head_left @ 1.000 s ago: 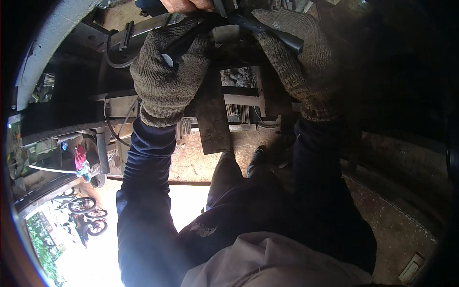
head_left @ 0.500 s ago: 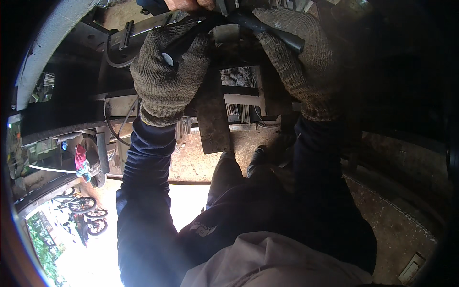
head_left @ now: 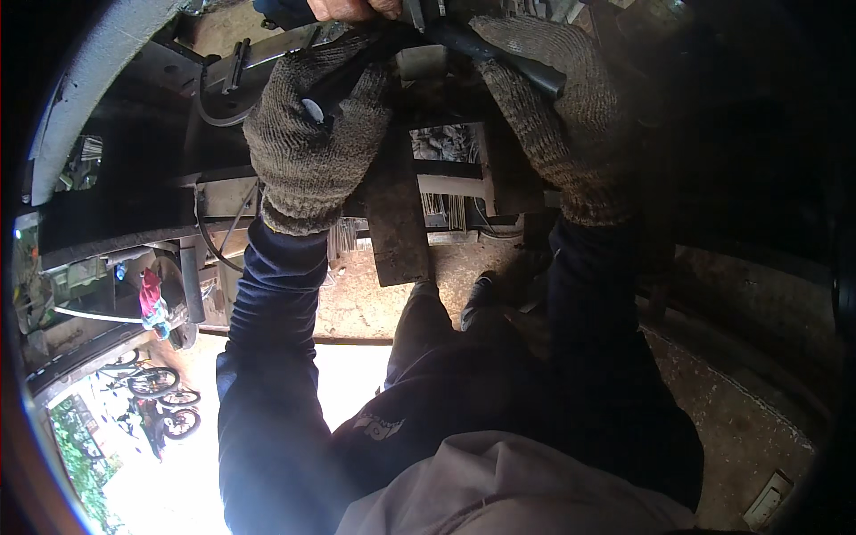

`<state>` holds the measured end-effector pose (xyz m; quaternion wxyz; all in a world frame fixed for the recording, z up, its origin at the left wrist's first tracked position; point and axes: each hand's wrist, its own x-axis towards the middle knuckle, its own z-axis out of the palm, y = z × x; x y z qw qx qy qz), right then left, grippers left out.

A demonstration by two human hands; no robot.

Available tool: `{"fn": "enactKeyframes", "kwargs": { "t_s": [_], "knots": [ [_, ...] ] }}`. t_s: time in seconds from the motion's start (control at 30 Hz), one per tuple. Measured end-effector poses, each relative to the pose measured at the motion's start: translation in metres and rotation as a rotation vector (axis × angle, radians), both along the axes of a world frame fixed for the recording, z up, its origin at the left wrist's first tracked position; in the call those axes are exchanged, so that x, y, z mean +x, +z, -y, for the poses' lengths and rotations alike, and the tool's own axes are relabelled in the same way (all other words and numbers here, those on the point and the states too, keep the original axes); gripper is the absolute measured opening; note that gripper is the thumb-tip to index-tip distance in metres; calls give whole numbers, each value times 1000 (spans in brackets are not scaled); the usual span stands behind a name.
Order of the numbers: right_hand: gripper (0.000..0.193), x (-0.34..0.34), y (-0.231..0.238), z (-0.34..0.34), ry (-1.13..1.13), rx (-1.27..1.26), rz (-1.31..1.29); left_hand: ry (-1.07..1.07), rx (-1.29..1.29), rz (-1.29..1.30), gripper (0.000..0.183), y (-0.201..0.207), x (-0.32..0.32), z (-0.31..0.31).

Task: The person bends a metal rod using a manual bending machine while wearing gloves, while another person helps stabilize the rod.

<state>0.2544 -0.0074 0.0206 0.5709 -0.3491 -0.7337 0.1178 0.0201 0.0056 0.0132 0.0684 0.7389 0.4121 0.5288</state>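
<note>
Parked bicycles (head_left: 165, 397) stand in daylight beyond the brown floor (head_left: 366, 294) below you. Your gloved left hand (head_left: 312, 156) is wrapped round a dark left handle (head_left: 341, 82); your gloved right hand (head_left: 584, 107) grips a dark right handle (head_left: 535, 75). Both sit at the upper edge, converging near a co-worker's hand (head_left: 352, 9); whether they join cannot be told. Judged stiff, sturdy and not fragile, weight uncertain. Knit may slip on smooth surfaces; hold the thick outer ends.
</note>
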Motion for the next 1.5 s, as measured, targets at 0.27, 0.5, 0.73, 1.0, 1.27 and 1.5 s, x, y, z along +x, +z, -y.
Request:
{"fn": "enactKeyframes", "kwargs": {
  "t_s": [0.27, 0.5, 0.73, 1.0, 1.27, 1.5],
  "knots": [
    [27, -1, -6, -5, -12, 42, 6, -18, 25, -28, 39, 1, -2, -1],
    [27, -2, 0, 2, -17, -10, -18, -27, -9, 2, 35, -1, -2, -2],
    [27, 1, -3, -2, -14, 27, -17, 9, -22, -24, 35, 2, 1, 0],
    [27, 2, -1, -2, -45, 51, 42, -11, -18, -6, 37, -1, -1, 0],
    [28, -1, 2, 1, -22, -6, 15, 19, -40, -22, 39, 4, 0, 4],
    [29, -1, -13, -4, -8, -6, -42, -6, -21, -23, 38, 2, 0, 1]
  ]
}}
